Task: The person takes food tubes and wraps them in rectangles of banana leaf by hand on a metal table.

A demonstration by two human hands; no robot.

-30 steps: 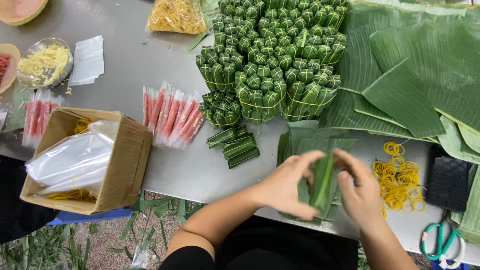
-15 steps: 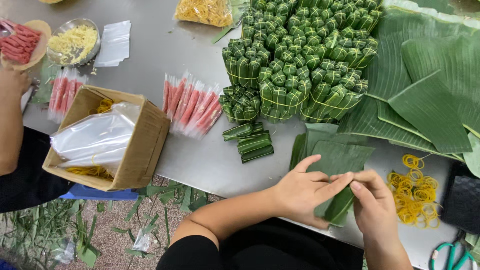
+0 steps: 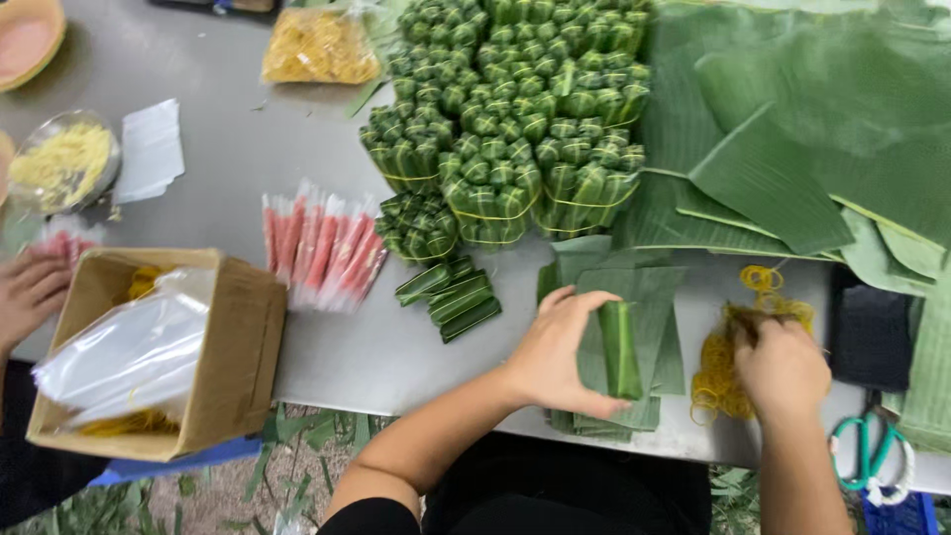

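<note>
My left hand (image 3: 551, 352) grips the leaf roll (image 3: 619, 349) upright, long axis pointing away from me. Just right of it, my right hand (image 3: 783, 367) pinches into the rubber bands (image 3: 715, 362) on the bench (image 3: 218, 168).

Your left hand (image 3: 555, 352) is pinching a rolled green banana-leaf parcel (image 3: 620, 349) over the stack of cut leaf sheets (image 3: 649, 297), while your right hand (image 3: 783, 367) digs into the yellow rubber bands (image 3: 718, 362) on the grey worktop (image 3: 238, 159).
</note>
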